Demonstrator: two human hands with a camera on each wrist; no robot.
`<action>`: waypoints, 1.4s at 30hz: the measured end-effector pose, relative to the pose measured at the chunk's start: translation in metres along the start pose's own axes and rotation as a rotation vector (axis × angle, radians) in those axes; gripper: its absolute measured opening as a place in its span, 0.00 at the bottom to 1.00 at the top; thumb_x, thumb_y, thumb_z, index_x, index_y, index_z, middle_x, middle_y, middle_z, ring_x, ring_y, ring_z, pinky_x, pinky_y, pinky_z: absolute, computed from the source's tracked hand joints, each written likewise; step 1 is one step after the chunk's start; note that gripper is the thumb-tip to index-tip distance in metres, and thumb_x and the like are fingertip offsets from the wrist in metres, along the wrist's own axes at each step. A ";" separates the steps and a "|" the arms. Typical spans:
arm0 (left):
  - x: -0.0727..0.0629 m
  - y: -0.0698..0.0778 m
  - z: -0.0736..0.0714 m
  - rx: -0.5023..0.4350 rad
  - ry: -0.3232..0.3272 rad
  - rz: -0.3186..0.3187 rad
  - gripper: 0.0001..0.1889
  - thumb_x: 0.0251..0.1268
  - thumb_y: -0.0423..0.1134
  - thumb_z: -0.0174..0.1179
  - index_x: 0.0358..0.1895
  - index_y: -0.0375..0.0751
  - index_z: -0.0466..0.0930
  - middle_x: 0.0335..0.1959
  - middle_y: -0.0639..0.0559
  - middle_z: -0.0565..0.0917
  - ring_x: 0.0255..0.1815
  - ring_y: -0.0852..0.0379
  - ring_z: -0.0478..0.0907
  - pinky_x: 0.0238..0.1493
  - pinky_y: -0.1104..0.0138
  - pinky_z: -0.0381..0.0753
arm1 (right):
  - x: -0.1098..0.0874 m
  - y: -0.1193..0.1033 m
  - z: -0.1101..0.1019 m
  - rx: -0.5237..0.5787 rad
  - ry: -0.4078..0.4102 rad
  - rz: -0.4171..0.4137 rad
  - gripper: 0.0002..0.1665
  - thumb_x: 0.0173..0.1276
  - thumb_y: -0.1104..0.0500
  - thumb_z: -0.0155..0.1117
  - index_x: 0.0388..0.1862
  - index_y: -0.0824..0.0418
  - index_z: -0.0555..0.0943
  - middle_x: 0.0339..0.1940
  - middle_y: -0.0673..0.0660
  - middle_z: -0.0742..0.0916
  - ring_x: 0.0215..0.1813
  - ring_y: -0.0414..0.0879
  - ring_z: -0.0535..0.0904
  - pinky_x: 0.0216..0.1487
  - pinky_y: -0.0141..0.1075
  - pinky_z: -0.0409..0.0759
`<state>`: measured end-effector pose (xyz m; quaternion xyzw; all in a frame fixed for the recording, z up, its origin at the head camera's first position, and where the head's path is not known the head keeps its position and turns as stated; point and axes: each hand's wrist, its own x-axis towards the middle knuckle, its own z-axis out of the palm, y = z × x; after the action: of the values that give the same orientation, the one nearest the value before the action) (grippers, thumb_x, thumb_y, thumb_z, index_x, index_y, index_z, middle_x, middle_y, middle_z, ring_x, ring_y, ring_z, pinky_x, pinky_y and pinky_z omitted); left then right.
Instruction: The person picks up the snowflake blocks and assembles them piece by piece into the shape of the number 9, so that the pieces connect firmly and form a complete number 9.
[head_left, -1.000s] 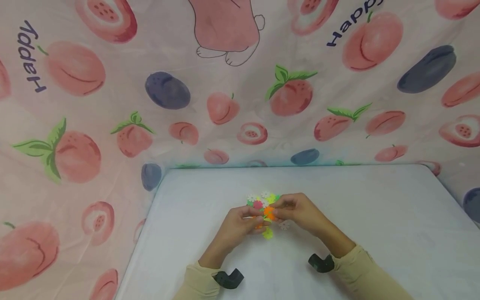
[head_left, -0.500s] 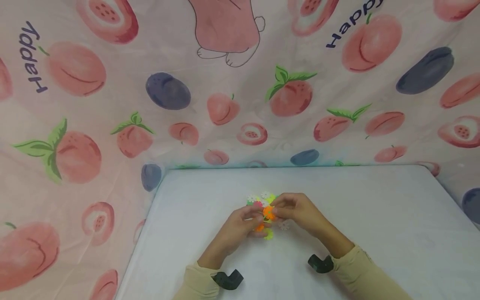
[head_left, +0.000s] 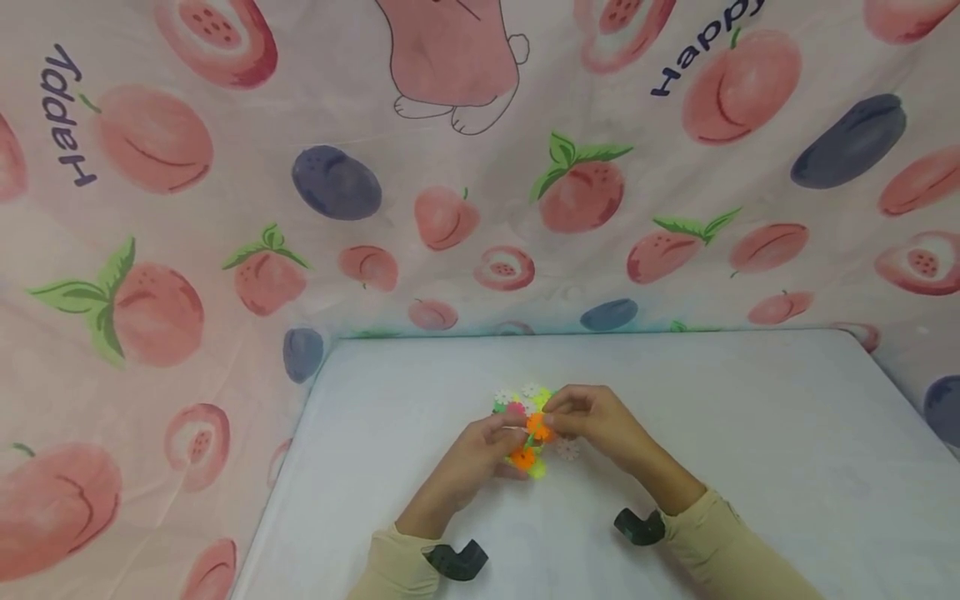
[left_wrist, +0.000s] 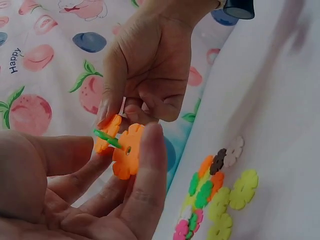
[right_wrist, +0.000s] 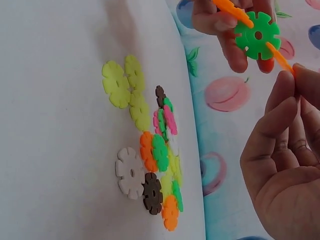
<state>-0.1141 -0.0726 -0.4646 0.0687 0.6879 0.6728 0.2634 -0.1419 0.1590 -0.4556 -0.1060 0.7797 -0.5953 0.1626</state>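
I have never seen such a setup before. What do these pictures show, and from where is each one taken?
There is no machine here: a person works with a bare left hand and right hand. The head picture comes from a camera worn on the head; the other two come from cameras worn on the wrists. On the white table lie small notched discs in yellow, green, orange, pink, white and dark brown. Together the hands hold two orange discs joined by a green disc.
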 end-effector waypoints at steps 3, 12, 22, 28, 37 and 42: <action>0.001 -0.002 0.000 -0.028 -0.009 -0.005 0.20 0.79 0.43 0.56 0.68 0.44 0.74 0.57 0.41 0.82 0.46 0.53 0.84 0.45 0.59 0.89 | 0.001 0.002 0.001 -0.006 -0.005 -0.011 0.14 0.67 0.54 0.72 0.45 0.63 0.85 0.36 0.61 0.89 0.39 0.64 0.85 0.42 0.49 0.86; 0.002 -0.003 0.002 -0.039 0.000 0.013 0.18 0.79 0.44 0.56 0.67 0.50 0.76 0.55 0.40 0.82 0.37 0.53 0.85 0.38 0.57 0.90 | 0.002 0.006 0.005 -0.013 -0.017 -0.021 0.13 0.66 0.49 0.74 0.41 0.56 0.88 0.35 0.57 0.90 0.41 0.72 0.82 0.41 0.50 0.86; 0.003 -0.003 0.006 -0.003 0.036 -0.007 0.12 0.79 0.41 0.55 0.59 0.46 0.77 0.52 0.42 0.79 0.34 0.53 0.79 0.35 0.56 0.90 | 0.001 0.008 0.003 -0.020 -0.056 -0.045 0.11 0.67 0.49 0.73 0.41 0.54 0.89 0.36 0.56 0.90 0.44 0.70 0.84 0.45 0.54 0.86; 0.002 -0.001 0.006 -0.005 0.043 0.001 0.12 0.79 0.40 0.54 0.60 0.44 0.75 0.54 0.41 0.78 0.34 0.53 0.78 0.35 0.55 0.90 | 0.002 0.010 -0.003 -0.052 -0.026 -0.024 0.11 0.66 0.50 0.73 0.41 0.56 0.88 0.38 0.65 0.89 0.43 0.69 0.83 0.43 0.50 0.86; 0.001 -0.003 0.004 -0.035 0.062 -0.008 0.16 0.80 0.40 0.52 0.64 0.41 0.72 0.58 0.38 0.75 0.39 0.51 0.78 0.37 0.55 0.90 | 0.004 0.020 -0.014 -0.145 -0.025 0.024 0.15 0.69 0.52 0.71 0.47 0.61 0.87 0.40 0.65 0.90 0.43 0.64 0.84 0.45 0.52 0.85; 0.001 -0.004 0.003 -0.022 0.075 -0.008 0.15 0.79 0.40 0.52 0.63 0.42 0.73 0.61 0.38 0.74 0.41 0.50 0.79 0.36 0.55 0.90 | 0.006 0.027 -0.017 -0.217 -0.027 0.019 0.12 0.68 0.54 0.72 0.45 0.60 0.88 0.38 0.59 0.91 0.42 0.58 0.85 0.45 0.48 0.85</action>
<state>-0.1129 -0.0700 -0.4684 0.0379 0.6901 0.6813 0.2411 -0.1532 0.1793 -0.4780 -0.1237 0.8382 -0.5044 0.1663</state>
